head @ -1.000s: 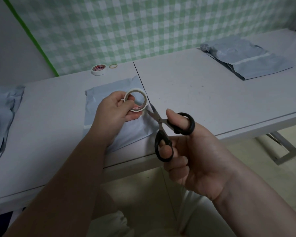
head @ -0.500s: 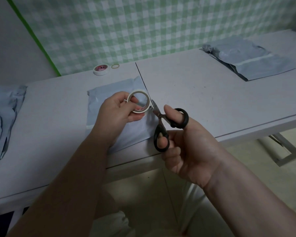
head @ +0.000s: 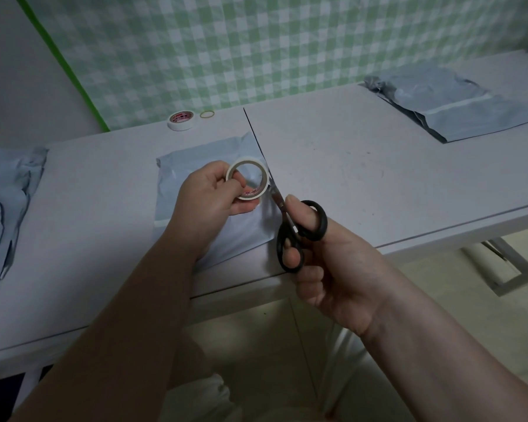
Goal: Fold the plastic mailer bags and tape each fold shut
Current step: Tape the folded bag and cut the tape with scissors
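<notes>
Centrally, left hand [head: 208, 197] pinching tape roll [head: 250, 194], right hand [head: 342, 269] gripping scissors [head: 287, 231], over mailer bag [head: 195, 159], contents unclear

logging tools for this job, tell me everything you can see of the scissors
Small scissors with two black plastic-looking loop handles and short grey metal blades. The right hand grips them, thumb through the upper loop, a finger through the lower. They are off the table, blades nearly closed, tips pointing away at the right edge of the tape roll that the left hand holds.
</notes>
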A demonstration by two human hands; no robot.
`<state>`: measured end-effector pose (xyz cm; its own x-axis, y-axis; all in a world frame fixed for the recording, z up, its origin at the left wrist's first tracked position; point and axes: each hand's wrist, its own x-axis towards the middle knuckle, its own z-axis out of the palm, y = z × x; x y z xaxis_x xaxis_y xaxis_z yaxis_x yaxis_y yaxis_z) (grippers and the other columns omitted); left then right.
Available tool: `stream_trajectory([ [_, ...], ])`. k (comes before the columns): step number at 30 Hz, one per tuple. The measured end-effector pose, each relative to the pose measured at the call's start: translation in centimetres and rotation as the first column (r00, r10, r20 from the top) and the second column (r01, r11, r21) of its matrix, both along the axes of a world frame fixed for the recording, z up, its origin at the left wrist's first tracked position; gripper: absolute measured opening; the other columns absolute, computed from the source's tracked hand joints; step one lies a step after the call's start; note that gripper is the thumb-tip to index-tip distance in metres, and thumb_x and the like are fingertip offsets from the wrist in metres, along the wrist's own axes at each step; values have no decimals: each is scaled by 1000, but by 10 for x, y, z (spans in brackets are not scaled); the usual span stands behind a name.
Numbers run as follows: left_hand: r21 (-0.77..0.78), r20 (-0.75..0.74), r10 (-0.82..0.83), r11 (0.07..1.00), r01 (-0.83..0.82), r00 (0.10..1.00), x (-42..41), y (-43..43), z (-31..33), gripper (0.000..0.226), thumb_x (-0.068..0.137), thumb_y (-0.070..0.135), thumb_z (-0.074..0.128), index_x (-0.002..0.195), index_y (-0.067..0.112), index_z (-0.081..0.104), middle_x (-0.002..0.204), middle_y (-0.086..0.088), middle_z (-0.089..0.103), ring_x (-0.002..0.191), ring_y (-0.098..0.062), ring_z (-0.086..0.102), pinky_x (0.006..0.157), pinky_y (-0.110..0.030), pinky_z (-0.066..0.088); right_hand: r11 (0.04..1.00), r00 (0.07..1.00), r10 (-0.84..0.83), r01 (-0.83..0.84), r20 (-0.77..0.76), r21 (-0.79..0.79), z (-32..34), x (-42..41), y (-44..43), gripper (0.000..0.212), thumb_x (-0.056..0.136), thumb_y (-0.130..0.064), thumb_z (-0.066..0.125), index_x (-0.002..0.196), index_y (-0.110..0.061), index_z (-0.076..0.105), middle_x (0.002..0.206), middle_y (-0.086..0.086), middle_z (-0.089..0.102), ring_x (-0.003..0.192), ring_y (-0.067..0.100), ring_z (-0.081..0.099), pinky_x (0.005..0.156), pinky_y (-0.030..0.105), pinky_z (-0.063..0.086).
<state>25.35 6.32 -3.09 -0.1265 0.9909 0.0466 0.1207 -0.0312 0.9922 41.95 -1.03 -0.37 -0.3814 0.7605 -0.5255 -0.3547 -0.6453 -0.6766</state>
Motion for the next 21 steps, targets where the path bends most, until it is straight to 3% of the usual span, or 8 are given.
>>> stream_trajectory([
  [8, -7, 0, 2, 1000, -2, 1000, 0, 1, 0, 23, 86, -8, 46, 72, 6, 57, 83, -22, 63, 83, -29, 70, 68, -25, 56, 1000, 999, 4, -6, 49, 30, -2, 0, 2, 34, 64, -51, 70, 62, -21, 53, 51, -2, 46, 32, 3, 28, 29, 12, 24],
  [12, -18, -35, 23, 1000, -24, 999, 1, 2, -1, 17, 85, -10, 45, 85, -4, 61, 88, -23, 66, 83, -27, 70, 67, -25, 56, 998, 997, -38, 34, 72, 49, -3, 3, 2, 34, 72, -46, 69, 56, -22, 50, 51, -3, 41, 33, 4, 24, 30, 11, 21],
  [16, -48, 27, 44, 998, -42, 999, 1, 1, 2, 16, 87, -8, 45, 83, -3, 59, 80, -16, 65, 77, -25, 69, 67, -26, 57, 996, 994, -27, 17, 105, 88, 4, 8, 4, 35, 67, -46, 70, 56, -20, 50, 50, -4, 44, 32, 4, 26, 32, 12, 22],
  [19, -111, 97, 57, 993, -46, 994, 2, 2, 9, 16, 89, -5, 43, 81, -1, 57, 79, -17, 61, 76, -27, 67, 69, -31, 59, 970, 946, -66, -15, 319, 245, 11, 15, 17, 35, 67, -43, 72, 61, -14, 54, 49, -3, 51, 36, 8, 31, 35, 16, 28],
  [21, -179, 222, 49, 984, -8, 974, 1, 2, 17, 18, 90, -5, 43, 78, -1, 55, 79, -19, 59, 78, -29, 65, 76, -37, 59, 920, 832, -177, -51, 526, 389, 12, 21, 33, 32, 73, -35, 76, 66, -9, 58, 53, 1, 58, 37, 9, 39, 38, 19, 35],
])
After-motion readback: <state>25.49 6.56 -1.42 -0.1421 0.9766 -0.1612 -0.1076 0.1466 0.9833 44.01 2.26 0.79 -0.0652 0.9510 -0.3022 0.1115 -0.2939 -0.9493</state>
